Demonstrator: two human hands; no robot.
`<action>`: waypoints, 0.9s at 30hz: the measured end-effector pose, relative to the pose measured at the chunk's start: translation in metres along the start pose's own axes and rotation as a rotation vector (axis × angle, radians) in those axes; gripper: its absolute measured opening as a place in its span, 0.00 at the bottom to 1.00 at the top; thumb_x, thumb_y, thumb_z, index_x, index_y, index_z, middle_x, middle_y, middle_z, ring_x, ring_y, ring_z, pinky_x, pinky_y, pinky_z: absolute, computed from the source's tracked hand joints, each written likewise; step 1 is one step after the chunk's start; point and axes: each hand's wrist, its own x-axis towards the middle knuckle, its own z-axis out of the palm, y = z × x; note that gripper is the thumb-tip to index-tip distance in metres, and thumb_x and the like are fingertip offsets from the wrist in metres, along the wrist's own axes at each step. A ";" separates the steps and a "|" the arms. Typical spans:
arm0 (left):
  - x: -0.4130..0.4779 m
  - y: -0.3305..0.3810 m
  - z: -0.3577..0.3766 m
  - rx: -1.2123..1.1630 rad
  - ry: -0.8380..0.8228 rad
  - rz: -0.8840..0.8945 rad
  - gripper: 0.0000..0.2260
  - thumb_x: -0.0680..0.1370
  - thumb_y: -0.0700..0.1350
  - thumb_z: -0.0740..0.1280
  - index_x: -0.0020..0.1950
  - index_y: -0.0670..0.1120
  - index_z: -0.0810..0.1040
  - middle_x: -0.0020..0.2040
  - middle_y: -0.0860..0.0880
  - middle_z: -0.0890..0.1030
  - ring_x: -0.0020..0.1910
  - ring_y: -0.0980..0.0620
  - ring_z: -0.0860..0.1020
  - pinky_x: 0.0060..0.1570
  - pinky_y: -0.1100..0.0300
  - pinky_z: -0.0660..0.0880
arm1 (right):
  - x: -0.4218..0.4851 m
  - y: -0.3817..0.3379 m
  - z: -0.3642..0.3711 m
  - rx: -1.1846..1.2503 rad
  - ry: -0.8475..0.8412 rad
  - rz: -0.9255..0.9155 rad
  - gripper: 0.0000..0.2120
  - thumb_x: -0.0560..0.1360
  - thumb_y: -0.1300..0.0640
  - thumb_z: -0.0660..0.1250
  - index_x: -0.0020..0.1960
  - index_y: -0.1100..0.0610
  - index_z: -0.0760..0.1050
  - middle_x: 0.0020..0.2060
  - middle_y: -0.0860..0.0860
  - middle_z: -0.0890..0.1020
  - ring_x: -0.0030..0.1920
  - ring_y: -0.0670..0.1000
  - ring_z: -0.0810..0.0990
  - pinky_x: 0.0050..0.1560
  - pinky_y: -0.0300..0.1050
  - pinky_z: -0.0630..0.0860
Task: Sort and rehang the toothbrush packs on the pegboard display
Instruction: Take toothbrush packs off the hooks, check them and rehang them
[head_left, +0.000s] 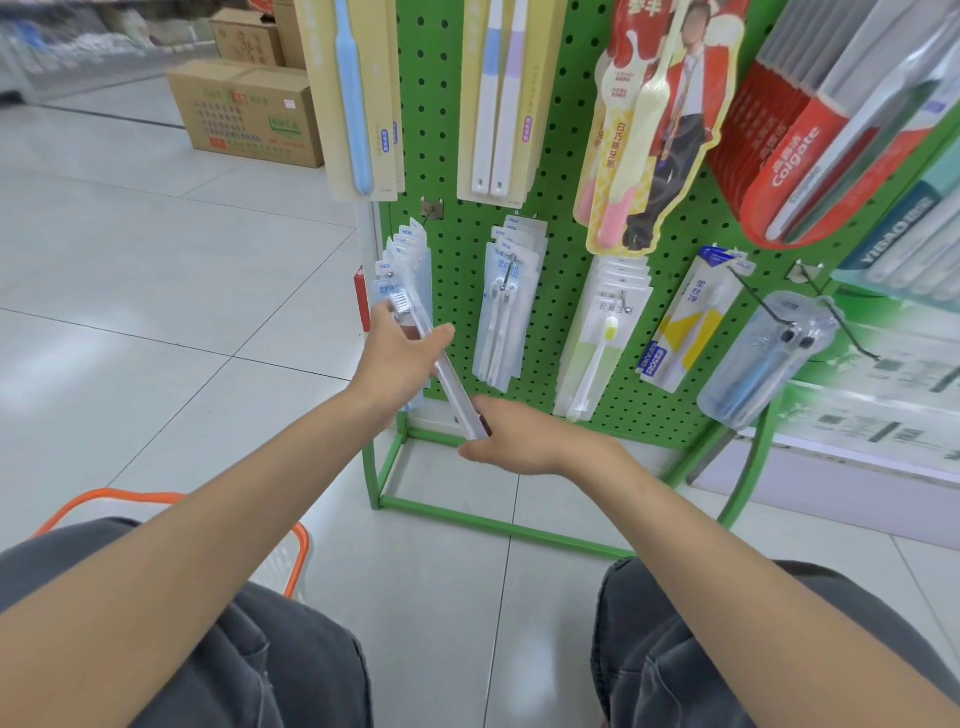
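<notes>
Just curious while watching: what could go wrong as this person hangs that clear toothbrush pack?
The clear plastic toothbrush pack is tilted between the left hand near its top and the right hand at its bottom; it may miss the metal hook and slip to the grey tiled floor. The crowded stack of white packs behind it might get knocked loose.

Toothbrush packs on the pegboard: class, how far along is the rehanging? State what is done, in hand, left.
Done: stacks of packs hang low on the pegboard. In hand: left hand and right hand hold one clear pack by the leftmost stack, not yet hooked. Left: hooking it; the orange basket is mostly hidden, so remaining stock is unclear.
</notes>
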 end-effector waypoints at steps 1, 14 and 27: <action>0.001 0.001 -0.001 -0.039 0.002 0.007 0.19 0.79 0.44 0.67 0.67 0.47 0.62 0.50 0.49 0.77 0.40 0.53 0.77 0.51 0.55 0.79 | 0.000 0.001 -0.002 0.064 -0.023 0.023 0.15 0.77 0.49 0.67 0.59 0.52 0.67 0.45 0.49 0.76 0.40 0.47 0.74 0.41 0.43 0.72; 0.005 -0.001 -0.007 -0.137 -0.112 -0.005 0.13 0.84 0.42 0.58 0.68 0.51 0.74 0.60 0.48 0.81 0.54 0.49 0.80 0.53 0.56 0.77 | -0.001 0.004 -0.005 0.401 -0.210 -0.036 0.25 0.70 0.58 0.78 0.62 0.54 0.70 0.42 0.48 0.83 0.40 0.47 0.82 0.43 0.41 0.78; -0.007 0.001 -0.002 -0.056 -0.327 -0.083 0.12 0.85 0.48 0.56 0.55 0.50 0.79 0.47 0.51 0.84 0.49 0.51 0.81 0.55 0.53 0.78 | 0.006 0.006 -0.016 0.302 0.159 0.005 0.12 0.79 0.48 0.65 0.45 0.56 0.78 0.39 0.50 0.83 0.34 0.45 0.81 0.40 0.42 0.78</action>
